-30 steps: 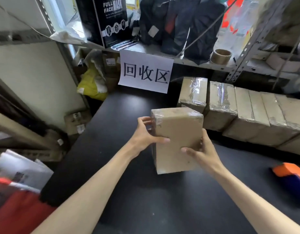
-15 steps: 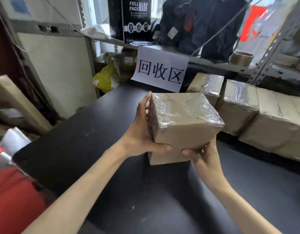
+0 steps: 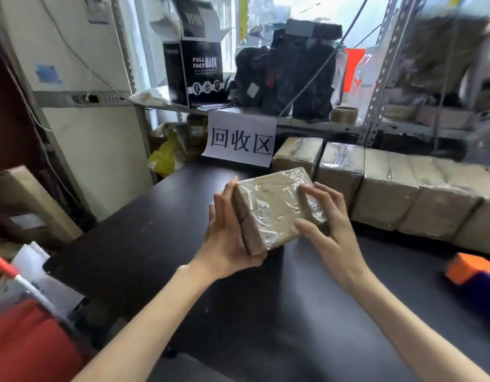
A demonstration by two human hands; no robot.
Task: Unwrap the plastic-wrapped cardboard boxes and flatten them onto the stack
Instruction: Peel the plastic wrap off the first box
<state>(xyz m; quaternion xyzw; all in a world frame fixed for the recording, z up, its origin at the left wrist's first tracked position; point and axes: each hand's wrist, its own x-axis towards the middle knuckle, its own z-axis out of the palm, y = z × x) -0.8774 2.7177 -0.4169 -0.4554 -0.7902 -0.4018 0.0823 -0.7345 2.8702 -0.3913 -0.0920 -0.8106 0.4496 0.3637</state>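
**Item under inspection:** one wrapped box [image 3: 276, 210] of brown cardboard under clear, wrinkled plastic film. The film is intact on the faces visible. The box is held off the tabletop [image 3: 155, 244], tilted, between the two grips, both bare hands. Its broad filmed face is turned up toward the camera, and a narrow end face points into the left grip.

**Left grip** [image 3: 224, 241]: wide. The fingers are straight and together, laid flat against that end face. The heel of the hand sits under the box's lowest corner.

**Right grip** [image 3: 332, 230]: holding the box. The fingers [image 3: 307, 190] are curled, with their tips on the filmed top face near its right edge, and the thumb presses on the near right corner. Whether the tips have caught the film cannot be told.

**Beyond and right of the grips:** a row of wrapped boxes [image 3: 389, 194] stands on the tabletop, side by side and touching. The nearest is just behind the held box.

**Directly beyond the grips:** a white paper sign [image 3: 241, 139] with three black characters hangs from the edge of a metal shelf [image 3: 307, 124].

**On that shelf, above the grips:** a black carton [image 3: 205, 73] marked "FULL FACE MASK". To its right are dark bagged goods [image 3: 288, 78] and a tape roll [image 3: 344, 114].

**Right of the right grip, well apart:** an orange and purple object [image 3: 475, 274] on the tabletop, blurred.

**Left of the left grip, past the tabletop's far corner:** a yellow bag [image 3: 163, 158].
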